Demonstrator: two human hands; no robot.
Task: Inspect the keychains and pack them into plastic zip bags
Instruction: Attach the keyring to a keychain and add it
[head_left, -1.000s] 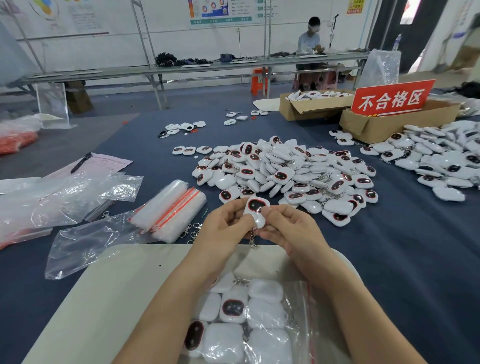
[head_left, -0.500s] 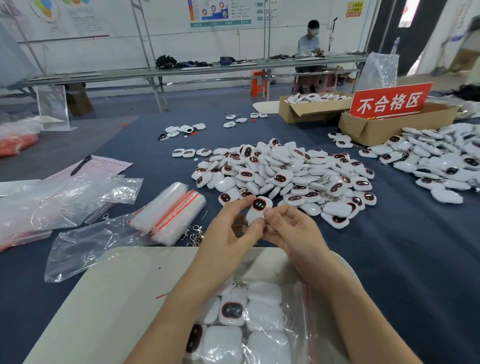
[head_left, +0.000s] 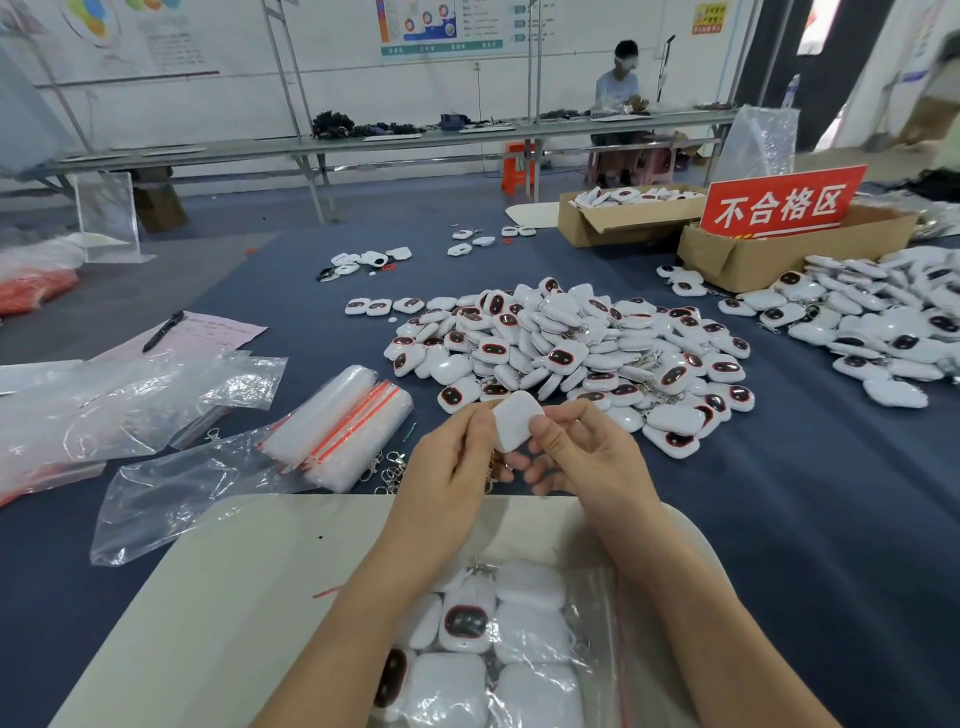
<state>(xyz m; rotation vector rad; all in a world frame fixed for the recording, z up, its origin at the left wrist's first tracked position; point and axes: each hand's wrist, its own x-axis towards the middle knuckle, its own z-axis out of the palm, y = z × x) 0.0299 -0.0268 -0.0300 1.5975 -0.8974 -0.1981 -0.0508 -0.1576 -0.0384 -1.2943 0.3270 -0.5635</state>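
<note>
The left hand (head_left: 447, 467) and right hand (head_left: 587, 457) pinch a keychain (head_left: 511, 421) just beyond the keychain-filled zip bag (head_left: 597, 597); farther off, a stocked cardboard box (head_left: 623, 228) on blue cloth (head_left: 779, 519).

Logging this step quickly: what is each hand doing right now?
Left hand: pinches the white rounded plastic keychain.
Right hand: grips the same keychain from the other side.

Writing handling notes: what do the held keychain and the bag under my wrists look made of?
Held keychain: probably hard moulded plastic, smooth white with soft sheen and rounded edges. Zip bag: thin clear plastic film; it wrinkles, glints, and shows packed keychains through it.
</note>
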